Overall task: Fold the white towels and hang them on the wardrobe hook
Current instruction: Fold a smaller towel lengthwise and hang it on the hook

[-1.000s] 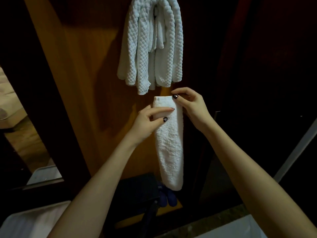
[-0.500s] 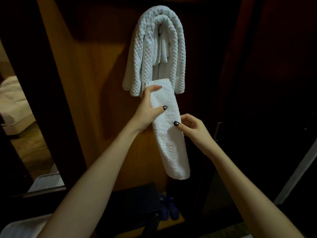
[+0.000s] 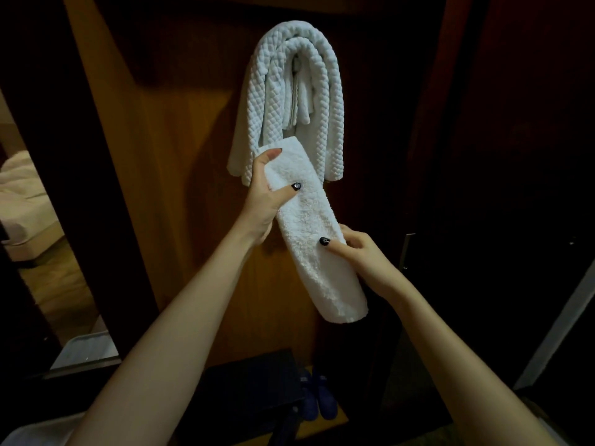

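Part of the job looks done: above the left hand, at least two waffle-weave towels are draped in nested arches against the wooden wardrobe panel, with a thinner white cloth hanging inside the loop. The hook itself is hidden under them, so how much room it has left cannot be told. The piece in hand is a white terry towel, folded into a long narrow strip and held slantwise between both hands, its upper end overlapping the lower ends of the hung towels and its lower end hanging free below the right hand. The left hand grips the upper end, thumb across the front and fingers wrapped behind. The right hand pinches the strip about midway down its right edge, thumb on the front face and the other fingers curled behind. So the folding of this towel appears finished, and what remains, by the look of it, is to lift the strip up past the left hand and drape it over the hook or the towels on it. Whether more towels wait elsewhere cannot be seen. Far below both hands, a pair of dark blue slippers sits on the wardrobe floor.
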Motion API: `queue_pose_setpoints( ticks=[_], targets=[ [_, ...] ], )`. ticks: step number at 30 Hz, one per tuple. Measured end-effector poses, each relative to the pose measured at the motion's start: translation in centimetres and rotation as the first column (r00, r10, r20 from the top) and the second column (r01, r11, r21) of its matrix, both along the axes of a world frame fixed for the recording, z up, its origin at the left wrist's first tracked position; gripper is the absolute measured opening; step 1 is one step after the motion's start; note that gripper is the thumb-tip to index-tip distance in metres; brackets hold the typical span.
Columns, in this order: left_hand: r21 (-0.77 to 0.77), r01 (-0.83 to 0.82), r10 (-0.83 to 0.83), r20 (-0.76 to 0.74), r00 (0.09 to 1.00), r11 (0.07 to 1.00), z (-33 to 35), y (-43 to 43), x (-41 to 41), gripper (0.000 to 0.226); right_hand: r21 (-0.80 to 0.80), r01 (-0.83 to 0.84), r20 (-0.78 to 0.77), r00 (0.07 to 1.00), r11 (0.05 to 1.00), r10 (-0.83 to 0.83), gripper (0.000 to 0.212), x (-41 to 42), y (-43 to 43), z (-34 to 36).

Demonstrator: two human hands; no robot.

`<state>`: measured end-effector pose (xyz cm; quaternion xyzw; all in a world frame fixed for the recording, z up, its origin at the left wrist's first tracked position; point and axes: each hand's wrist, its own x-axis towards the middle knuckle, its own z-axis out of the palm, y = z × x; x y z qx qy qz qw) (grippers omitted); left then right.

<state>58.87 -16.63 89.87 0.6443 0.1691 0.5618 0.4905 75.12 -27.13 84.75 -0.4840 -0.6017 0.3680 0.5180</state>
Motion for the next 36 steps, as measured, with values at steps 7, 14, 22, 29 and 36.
queue_pose_setpoints(
  ticks=[7, 14, 22, 29, 36],
  targets=[
    [-0.030, 0.127, -0.122, 0.128, 0.984, 0.991, 1.5, -0.3, 0.5, 0.052, -0.012, -0.082, -0.019, 0.996, 0.997, 0.082, 0.034, 0.4, -0.8, 1.8],
    [-0.065, 0.169, -0.172, -0.039, 0.984, 0.983, 0.8, 0.3, -0.1, 0.032, 0.161, 0.232, 0.252, 0.930, 0.959, -0.268, 0.025, 0.8, -0.9, 2.5],
    [-0.330, 0.279, -0.158, 0.350, 0.923, 0.902, 0.1, -0.1, 1.7, 0.043, 0.158, 0.205, 0.422, 0.871, 0.966, -0.254, 0.037, 0.7, -0.5, 2.0],
    [-0.304, 0.260, -0.096, 0.465, 0.880, 0.916, 1.2, 1.3, 0.8, 0.046, -0.022, 0.068, 0.256, 0.965, 0.997, -0.061, 0.043, 0.6, -2.2, 0.0],
    [-0.338, 0.158, 0.010, 0.445, 0.895, 0.928, 0.3, 2.3, -0.5, 0.044, 0.183, 0.245, 0.257, 0.923, 0.952, -0.287, 0.034, 1.4, -2.1, 0.1]
  ],
)
